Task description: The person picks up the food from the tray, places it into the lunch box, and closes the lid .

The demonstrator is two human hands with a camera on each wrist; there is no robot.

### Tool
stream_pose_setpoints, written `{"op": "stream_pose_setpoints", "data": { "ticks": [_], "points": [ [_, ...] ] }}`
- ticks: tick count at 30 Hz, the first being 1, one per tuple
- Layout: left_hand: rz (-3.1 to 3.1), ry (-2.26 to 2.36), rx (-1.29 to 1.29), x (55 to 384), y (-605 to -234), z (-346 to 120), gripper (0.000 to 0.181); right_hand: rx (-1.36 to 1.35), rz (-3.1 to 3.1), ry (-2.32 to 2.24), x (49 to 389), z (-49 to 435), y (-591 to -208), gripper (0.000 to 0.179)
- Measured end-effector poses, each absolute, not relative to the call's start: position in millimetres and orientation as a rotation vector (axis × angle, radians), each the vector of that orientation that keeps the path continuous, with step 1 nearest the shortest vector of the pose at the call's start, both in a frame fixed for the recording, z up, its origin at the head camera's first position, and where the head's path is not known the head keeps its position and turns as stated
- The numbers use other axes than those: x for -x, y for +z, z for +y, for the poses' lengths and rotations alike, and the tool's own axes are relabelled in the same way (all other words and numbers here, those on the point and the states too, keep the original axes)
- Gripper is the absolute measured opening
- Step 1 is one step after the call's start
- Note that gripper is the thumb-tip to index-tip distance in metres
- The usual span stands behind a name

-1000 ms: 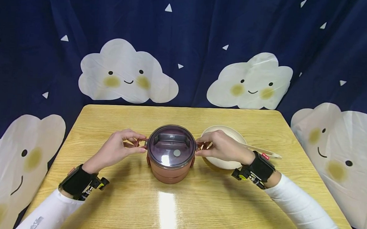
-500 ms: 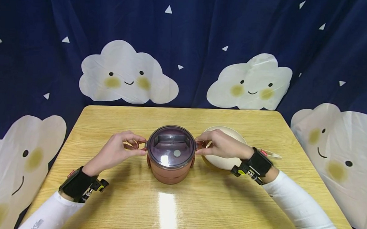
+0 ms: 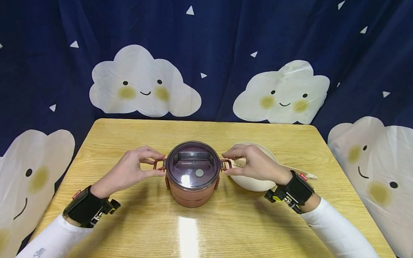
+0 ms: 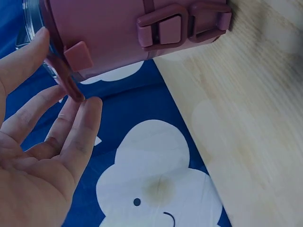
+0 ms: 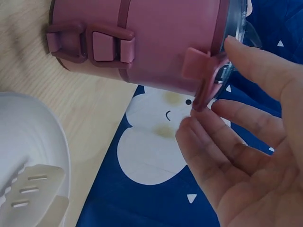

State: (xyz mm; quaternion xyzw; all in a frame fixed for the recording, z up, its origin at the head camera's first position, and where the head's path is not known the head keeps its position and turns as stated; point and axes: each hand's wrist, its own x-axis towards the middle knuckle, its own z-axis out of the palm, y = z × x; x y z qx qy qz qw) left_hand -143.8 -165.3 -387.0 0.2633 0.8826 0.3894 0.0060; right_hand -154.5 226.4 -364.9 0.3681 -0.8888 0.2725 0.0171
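A dusky-pink stacked lunch box (image 3: 191, 195) stands upright on the table, its transparent purple lid (image 3: 185, 174) on top. The left lid clasp (image 3: 155, 164) and right lid clasp (image 3: 230, 164) both stick outward, swung away from the body. My left hand (image 3: 133, 168) is around the left clasp, thumb at the lid edge and fingertips touching the clasp's free end. My right hand (image 3: 258, 166) surrounds the right clasp with spread, relaxed fingers, the thumb near the lid edge. Further clasps, such as the side clasp (image 4: 163, 28), lie flat along the lower tier.
To the right, partly under my right hand, lies a white plate (image 3: 250, 184). A beige slotted turner (image 5: 38, 182) rests on it, its handle (image 3: 306, 173) reaching past the rim. A blue cloud-patterned curtain (image 3: 217, 37) hangs behind the wooden table (image 3: 136, 233).
My right hand has loosened from the right clasp and drawn slightly right, leaving the clasp exposed. My left fingers have eased apart around the left clasp. The lunch box has stayed in place.
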Motion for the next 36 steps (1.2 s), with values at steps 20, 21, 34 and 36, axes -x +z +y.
{"op": "stream_pose_setpoints", "data": {
  "ticks": [20,21,34,36],
  "points": [
    [2.723,1.208,-0.784,148,-382,-157,0.034,-1.07,-2.766,1.092,155,217,-380,0.027],
    [2.709,1.227,-0.774,148,-382,-157,0.034,-1.061,-2.765,1.109,155,216,-381,0.028],
    [2.577,1.413,-0.657,148,-394,-155,0.034,-0.883,-2.826,1.337,152,214,-386,0.033],
    [2.577,1.417,-0.656,148,-394,-155,0.033,-0.875,-2.818,1.359,152,213,-388,0.033]
  ]
}}
